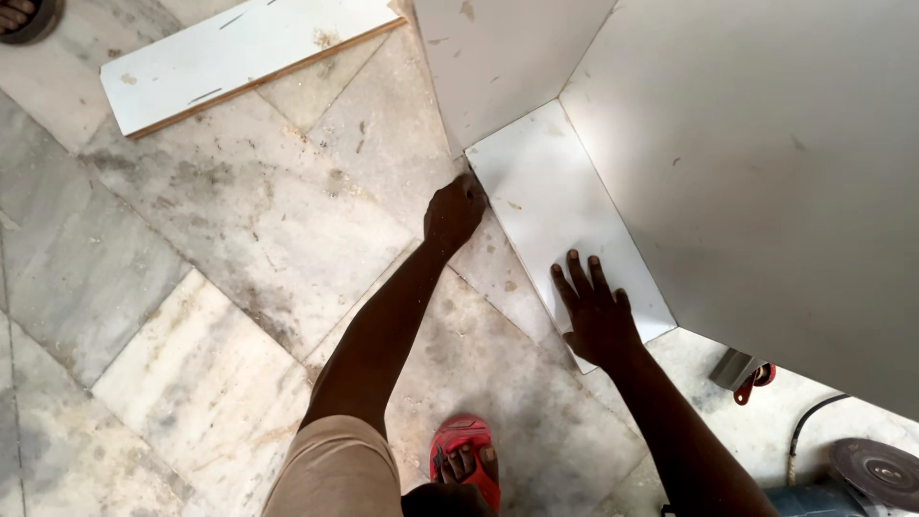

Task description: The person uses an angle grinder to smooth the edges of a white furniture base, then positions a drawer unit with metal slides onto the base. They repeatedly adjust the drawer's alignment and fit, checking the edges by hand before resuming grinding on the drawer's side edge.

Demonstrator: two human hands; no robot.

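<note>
Red sandal on dusty marble floor, hands at a white board.
Right hand lies flat, fingers spread, on the smooth white panel; left hand curls against its corner edge on the floor.

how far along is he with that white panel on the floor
Done: the white panel lies flat on the floor, its far end against the upright boards. In hand: left hand at its corner, right hand pressing on its near end. Left: no fixings visible; a spare board lies apart.
</note>
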